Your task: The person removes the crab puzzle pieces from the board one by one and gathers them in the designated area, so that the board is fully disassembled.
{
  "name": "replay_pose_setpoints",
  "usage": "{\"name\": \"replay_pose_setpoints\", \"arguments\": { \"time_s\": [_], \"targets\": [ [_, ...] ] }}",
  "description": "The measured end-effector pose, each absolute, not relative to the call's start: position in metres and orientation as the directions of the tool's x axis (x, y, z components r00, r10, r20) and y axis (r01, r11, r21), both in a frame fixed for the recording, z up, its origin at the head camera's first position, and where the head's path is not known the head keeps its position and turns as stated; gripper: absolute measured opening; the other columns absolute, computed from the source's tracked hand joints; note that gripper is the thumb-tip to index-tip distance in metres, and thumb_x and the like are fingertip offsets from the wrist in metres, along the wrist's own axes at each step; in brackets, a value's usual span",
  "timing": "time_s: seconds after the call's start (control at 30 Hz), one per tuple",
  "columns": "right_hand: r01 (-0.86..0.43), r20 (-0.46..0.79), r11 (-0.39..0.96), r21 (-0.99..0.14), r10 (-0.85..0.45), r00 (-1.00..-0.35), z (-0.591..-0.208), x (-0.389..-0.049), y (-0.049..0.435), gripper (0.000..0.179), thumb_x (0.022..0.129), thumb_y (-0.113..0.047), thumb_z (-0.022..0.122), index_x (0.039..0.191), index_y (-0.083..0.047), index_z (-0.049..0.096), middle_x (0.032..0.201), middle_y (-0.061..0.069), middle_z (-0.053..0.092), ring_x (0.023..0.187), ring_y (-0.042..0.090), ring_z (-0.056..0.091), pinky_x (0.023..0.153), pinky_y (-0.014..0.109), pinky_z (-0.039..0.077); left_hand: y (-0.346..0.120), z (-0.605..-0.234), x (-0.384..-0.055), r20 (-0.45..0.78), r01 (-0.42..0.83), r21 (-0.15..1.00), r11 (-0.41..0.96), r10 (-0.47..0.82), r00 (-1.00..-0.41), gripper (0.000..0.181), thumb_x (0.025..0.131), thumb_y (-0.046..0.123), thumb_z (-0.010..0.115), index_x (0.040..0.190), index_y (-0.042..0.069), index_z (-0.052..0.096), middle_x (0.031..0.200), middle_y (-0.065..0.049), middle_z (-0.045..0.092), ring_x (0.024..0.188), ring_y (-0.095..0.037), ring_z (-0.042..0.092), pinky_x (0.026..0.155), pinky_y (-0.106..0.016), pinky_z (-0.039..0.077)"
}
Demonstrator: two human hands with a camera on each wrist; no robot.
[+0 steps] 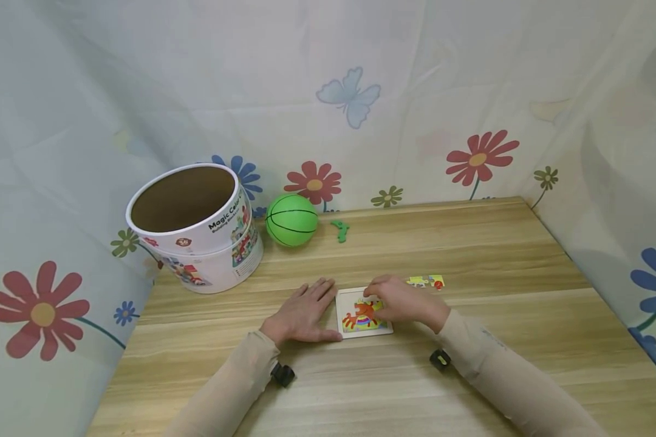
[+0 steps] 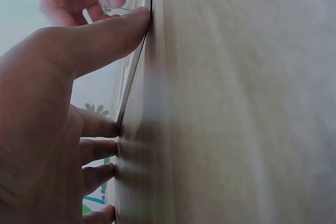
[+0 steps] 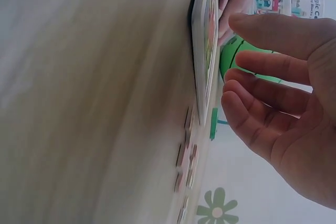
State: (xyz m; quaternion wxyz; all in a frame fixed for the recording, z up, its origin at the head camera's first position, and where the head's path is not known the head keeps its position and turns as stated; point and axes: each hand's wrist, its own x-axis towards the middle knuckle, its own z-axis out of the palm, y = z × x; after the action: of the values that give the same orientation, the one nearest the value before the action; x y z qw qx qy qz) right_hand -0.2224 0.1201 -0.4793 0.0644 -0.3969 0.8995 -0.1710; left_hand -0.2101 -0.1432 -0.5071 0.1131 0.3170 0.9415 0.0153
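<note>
A small framed jigsaw puzzle (image 1: 355,329) lies on the wooden table, showing a red-orange animal with a striped belly on yellow. Spread beside its left edge, my left hand (image 1: 304,312) rests on the table, and its thumb (image 2: 118,32) touches the lower left of the frame. Over the puzzle's right part hovers my right hand (image 1: 401,301), fingers loosely bent and apart from the thumb. Nothing shows between them in the right wrist view. Part of the picture is hidden under that hand. Loose jigsaw pieces (image 1: 436,280) lie just beyond it.
At the back left stands a large white bucket (image 1: 218,267) with its top open. A green ball (image 1: 291,220) sits next to it, and a small green curved object (image 1: 341,230) lies to the ball's right. A flowered cloth (image 1: 415,91) hangs behind the table.
</note>
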Motion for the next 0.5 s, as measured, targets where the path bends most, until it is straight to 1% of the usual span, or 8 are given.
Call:
{"name": "replay_pose_setpoints", "arguments": {
  "time_s": [0.13,0.27,0.5],
  "targets": [
    [-0.684,-0.005,0.631,-0.367,-0.736,-0.676,-0.479,-0.222,0.116,0.038,0.084,-0.024,0.076,0.116,-0.006,0.069,0.114,0.006,0.068,0.108,0.022,0.063,0.096,0.039,0.051,-0.143,-0.506,-0.21,-0.202,0.594,0.102,0.798,0.601,-0.773,0.108,0.079,0.082,0.049,0.156,0.011,0.022,0.164,-0.008,0.016,0.151,-0.027,0.013,0.119,-0.053,0.02],
    [-0.686,-0.014,0.636,-0.353,-0.737,-0.676,-0.479,-0.221,0.112,0.037,0.084,-0.025,0.076,0.116,-0.008,0.069,0.114,0.004,0.068,0.107,0.019,0.063,0.094,0.037,0.052,-0.143,-0.506,-0.21,-0.2,0.596,0.096,0.797,0.602,-0.773,0.107,0.079,0.081,0.049,0.156,0.011,0.023,0.164,-0.008,0.016,0.151,-0.027,0.014,0.119,-0.053,0.02],
    [-0.737,0.018,0.594,-0.322,-0.774,-0.633,-0.477,-0.218,0.108,0.035,0.083,-0.021,0.077,0.113,-0.005,0.069,0.111,0.007,0.067,0.103,0.021,0.063,0.092,0.038,0.052,-0.143,-0.505,-0.209,-0.188,0.6,0.113,0.792,0.61,-0.77,0.108,0.079,0.08,0.052,0.155,0.009,0.025,0.163,-0.01,0.017,0.15,-0.029,0.015,0.119,-0.053,0.02]
  ]
}}
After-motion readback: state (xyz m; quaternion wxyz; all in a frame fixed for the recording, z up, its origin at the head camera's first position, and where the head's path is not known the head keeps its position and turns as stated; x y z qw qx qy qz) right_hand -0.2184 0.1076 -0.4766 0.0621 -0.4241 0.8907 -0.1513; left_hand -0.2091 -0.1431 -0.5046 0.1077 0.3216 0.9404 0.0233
